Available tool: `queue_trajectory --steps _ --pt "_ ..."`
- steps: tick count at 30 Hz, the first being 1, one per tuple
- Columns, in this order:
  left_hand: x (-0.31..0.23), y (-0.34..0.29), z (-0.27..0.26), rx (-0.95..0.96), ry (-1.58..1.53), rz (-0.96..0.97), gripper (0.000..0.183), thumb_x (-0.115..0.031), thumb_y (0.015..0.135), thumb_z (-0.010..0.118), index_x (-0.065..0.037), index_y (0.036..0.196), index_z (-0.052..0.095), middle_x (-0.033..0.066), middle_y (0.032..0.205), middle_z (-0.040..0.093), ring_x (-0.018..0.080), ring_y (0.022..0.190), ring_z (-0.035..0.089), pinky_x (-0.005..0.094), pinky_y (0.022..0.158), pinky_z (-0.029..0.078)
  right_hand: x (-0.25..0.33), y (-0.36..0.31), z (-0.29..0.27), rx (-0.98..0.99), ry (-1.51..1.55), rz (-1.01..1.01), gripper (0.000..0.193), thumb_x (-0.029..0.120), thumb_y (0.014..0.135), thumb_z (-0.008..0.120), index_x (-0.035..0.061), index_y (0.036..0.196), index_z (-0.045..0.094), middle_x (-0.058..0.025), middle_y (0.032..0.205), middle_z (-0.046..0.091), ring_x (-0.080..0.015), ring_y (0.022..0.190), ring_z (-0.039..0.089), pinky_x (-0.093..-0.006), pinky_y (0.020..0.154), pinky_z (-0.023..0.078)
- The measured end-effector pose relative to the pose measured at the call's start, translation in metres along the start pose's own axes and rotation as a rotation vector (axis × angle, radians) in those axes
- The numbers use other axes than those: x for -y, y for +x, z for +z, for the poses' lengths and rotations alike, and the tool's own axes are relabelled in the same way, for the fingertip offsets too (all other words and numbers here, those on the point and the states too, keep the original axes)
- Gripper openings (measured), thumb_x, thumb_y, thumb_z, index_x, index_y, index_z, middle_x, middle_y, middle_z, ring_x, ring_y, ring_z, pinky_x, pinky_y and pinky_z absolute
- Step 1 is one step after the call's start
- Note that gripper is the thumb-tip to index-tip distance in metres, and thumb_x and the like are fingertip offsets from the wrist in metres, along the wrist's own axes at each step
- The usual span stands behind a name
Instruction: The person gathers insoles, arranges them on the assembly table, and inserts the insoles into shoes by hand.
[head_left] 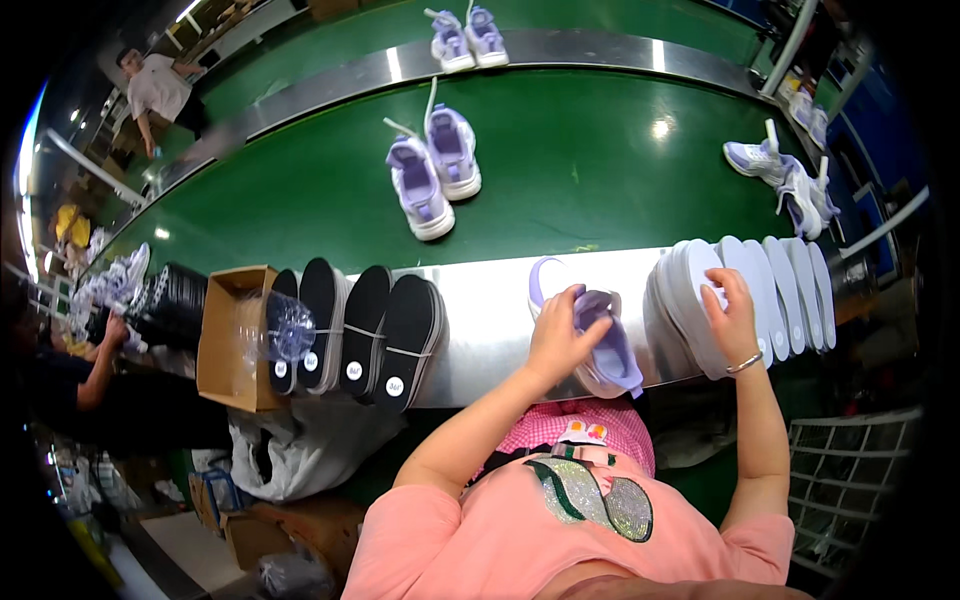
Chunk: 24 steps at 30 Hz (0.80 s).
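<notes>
the left hand (558, 335) has its fingers wrapped on the shoe (617, 362) at the view's four o'clock, while the right hand's (735, 318) fingers bend over insoles (690, 312) at the shoe's three o'clock, grip unclear, so clinging layers might lift together or slide if tugged.

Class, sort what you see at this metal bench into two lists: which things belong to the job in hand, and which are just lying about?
Job in hand, judging by the hands:
lavender shoe, with the left hand on it
pale grey insoles, with the right hand at one stack
probably the banded black insoles, untouched

Seemingly just lying about:
cardboard box
white plastic bag
white wire rack
</notes>
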<state>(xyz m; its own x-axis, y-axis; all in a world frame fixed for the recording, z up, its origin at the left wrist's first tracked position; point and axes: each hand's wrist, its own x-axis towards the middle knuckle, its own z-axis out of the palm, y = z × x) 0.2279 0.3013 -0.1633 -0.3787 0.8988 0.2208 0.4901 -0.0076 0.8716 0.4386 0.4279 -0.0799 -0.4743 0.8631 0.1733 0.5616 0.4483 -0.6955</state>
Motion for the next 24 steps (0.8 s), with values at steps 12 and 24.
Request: queue_trajectory --steps 12,24 --pt "0.008 0.051 -0.020 -0.109 -0.232 -0.126 0.037 -0.006 0.078 0.047 0.006 0.112 0.039 0.0160 0.098 0.052 0.0206 0.088 0.052 0.0283 0.076 0.042 -0.043 -0.043 -0.001 -0.025 -0.747 0.035 0.048 0.033 0.069 0.060 0.0090 0.109 0.047 -0.0100 0.103 0.048 -0.0250 0.094 0.047 -0.0397 0.075 0.037" --pt "0.010 0.022 -0.014 -0.016 0.006 0.038 0.068 -0.002 0.070 0.051 0.002 0.128 0.016 0.0206 0.122 0.033 0.0281 0.108 0.040 0.0333 0.086 0.035 -0.071 -0.040 -0.055 -0.186 -0.612 0.361 0.044 0.028 0.070 0.059 0.0085 0.108 0.050 -0.0139 0.109 0.048 -0.0291 0.104 0.044 -0.0394 0.085 0.035"
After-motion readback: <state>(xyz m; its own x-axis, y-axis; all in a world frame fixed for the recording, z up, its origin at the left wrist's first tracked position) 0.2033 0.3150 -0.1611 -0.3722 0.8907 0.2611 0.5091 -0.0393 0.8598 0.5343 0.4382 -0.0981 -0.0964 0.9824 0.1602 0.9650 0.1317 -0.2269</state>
